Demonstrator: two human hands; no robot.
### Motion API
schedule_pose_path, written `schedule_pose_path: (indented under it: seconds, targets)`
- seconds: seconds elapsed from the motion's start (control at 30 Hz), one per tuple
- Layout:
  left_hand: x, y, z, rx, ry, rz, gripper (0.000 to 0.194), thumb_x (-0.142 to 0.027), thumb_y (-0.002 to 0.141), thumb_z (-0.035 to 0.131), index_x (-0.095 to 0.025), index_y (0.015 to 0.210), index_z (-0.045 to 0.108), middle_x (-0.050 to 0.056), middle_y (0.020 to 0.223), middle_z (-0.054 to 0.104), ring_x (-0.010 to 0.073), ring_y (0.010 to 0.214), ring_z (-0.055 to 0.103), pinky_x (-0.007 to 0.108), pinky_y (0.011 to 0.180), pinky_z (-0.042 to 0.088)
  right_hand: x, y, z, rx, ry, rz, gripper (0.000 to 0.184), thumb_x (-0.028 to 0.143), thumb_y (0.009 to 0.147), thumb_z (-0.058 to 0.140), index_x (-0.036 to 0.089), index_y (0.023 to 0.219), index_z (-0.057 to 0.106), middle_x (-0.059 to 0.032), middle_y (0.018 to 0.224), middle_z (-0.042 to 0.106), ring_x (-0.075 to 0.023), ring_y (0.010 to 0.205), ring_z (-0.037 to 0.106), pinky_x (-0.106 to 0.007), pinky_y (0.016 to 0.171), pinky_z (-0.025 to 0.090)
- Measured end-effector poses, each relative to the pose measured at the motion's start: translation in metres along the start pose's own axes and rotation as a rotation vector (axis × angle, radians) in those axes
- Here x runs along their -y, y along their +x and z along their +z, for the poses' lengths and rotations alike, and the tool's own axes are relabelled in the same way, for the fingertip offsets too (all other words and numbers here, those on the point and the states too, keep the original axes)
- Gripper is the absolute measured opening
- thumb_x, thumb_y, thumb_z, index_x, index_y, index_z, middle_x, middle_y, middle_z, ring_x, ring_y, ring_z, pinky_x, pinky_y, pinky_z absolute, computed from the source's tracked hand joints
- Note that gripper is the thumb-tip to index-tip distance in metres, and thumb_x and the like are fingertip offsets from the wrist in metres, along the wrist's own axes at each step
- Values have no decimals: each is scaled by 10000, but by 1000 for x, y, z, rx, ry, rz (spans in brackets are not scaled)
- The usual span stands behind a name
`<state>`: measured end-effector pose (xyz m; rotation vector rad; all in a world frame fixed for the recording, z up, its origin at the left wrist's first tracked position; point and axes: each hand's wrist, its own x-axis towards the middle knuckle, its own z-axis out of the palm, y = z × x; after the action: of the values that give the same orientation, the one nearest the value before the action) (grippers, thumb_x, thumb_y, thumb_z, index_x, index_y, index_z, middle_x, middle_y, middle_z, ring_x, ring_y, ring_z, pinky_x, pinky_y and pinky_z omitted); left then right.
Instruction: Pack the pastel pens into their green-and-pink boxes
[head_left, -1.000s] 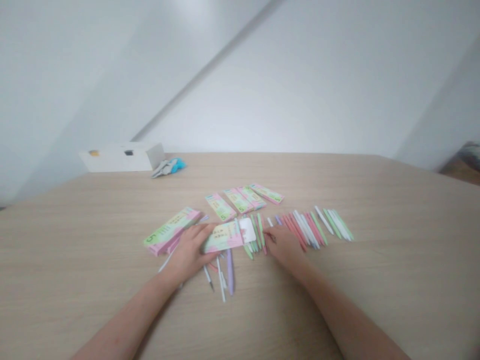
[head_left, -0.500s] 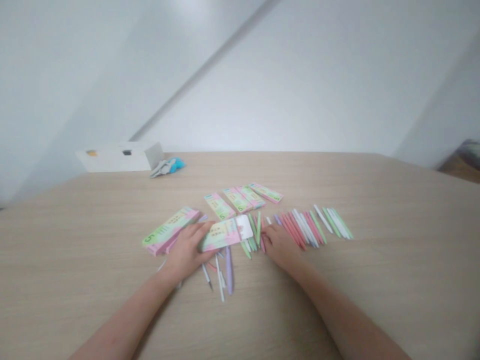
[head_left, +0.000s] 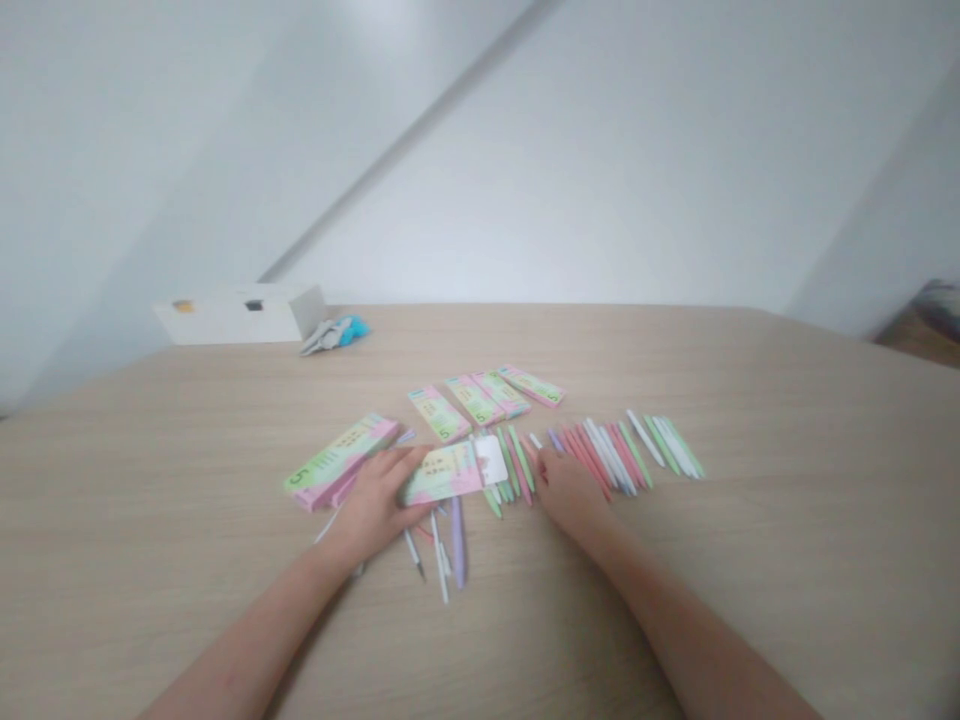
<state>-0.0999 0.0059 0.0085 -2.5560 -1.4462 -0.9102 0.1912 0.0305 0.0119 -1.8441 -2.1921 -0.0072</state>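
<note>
My left hand (head_left: 375,505) grips a pink and green pen box (head_left: 448,470) with its white end flap open toward the right. My right hand (head_left: 566,490) rests on the table beside that open end, its fingertips among green and pink pens (head_left: 514,465); its fingers are curled and I cannot see whether they hold a pen. A purple pen (head_left: 457,540) and white pens (head_left: 439,555) lie just below the box.
A row of pink, white and green pens (head_left: 630,450) lies to the right. Several more boxes (head_left: 487,395) sit behind, and a stack of boxes (head_left: 337,462) at the left. A white case (head_left: 240,313) and a blue and grey cloth (head_left: 334,333) are at the table's far edge (head_left: 562,306).
My right hand has shifted slightly at the green pens by the box's open end. The left hand and box stay almost still.
</note>
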Motion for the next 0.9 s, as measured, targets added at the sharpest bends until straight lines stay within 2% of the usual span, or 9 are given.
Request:
schedule_pose_path:
  seconds: [0.1, 0.33, 0.4, 0.57, 0.63, 0.8, 0.9]
  targets:
    - [-1, 0, -1, -3, -1, -5, 575, -421, 805, 609, -253, 1320, 416, 87, 1257, 537, 279, 1177, 489, 422, 964, 424, 0, -1, -4, -13, 30, 68, 191, 181, 889, 408, 140, 958, 582, -126, 832, 675, -219, 767, 634, -276, 618, 378]
    - [-1, 1, -1, -1, 7, 2, 559, -424, 814, 600, -249, 1313, 417, 91, 1262, 532, 278, 1180, 488, 427, 973, 415, -12, 7, -3, -159, 211, 124, 186, 206, 877, 443, 143, 946, 603, -127, 885, 689, -228, 819, 641, -293, 679, 413]
    - [-1, 1, 0, 3, 7, 0, 563, -422, 811, 605, -243, 1311, 420, 95, 1264, 529, 280, 1187, 482, 430, 981, 410, -14, 9, -5, -200, 391, 111, 193, 239, 865, 470, 145, 958, 610, -114, 913, 694, -223, 843, 640, -301, 712, 430]
    - [-1, 1, -1, 4, -20, -13, 559, -401, 806, 612, -243, 1311, 428, 91, 1270, 526, 280, 1202, 471, 428, 992, 407, -4, 7, -16, -183, 1165, 100, 320, 398, 801, 540, 174, 1008, 633, -81, 931, 707, -183, 738, 624, -300, 640, 462]
    - [-2, 1, -2, 13, -38, -23, 560, -389, 805, 615, -249, 1313, 426, 88, 1276, 521, 276, 1204, 468, 423, 993, 408, 3, 4, -20, -196, 1370, 61, 345, 429, 772, 574, 195, 1017, 638, -71, 957, 700, -175, 751, 619, -294, 636, 470]
    - [-4, 1, -2, 35, -71, -27, 556, -357, 802, 624, -260, 1312, 422, 81, 1279, 509, 264, 1203, 461, 415, 1000, 408, 18, -5, -30, -196, 1578, -12, 302, 369, 745, 647, 232, 1012, 616, -39, 953, 683, -162, 805, 630, -280, 678, 504]
    - [-6, 1, -2, 40, -100, -25, 562, -340, 804, 624, -268, 1320, 414, 77, 1274, 510, 257, 1200, 463, 412, 1007, 405, 27, -12, -34, -220, 1590, -53, 292, 298, 706, 695, 233, 968, 586, -18, 877, 685, -162, 788, 643, -276, 667, 526]
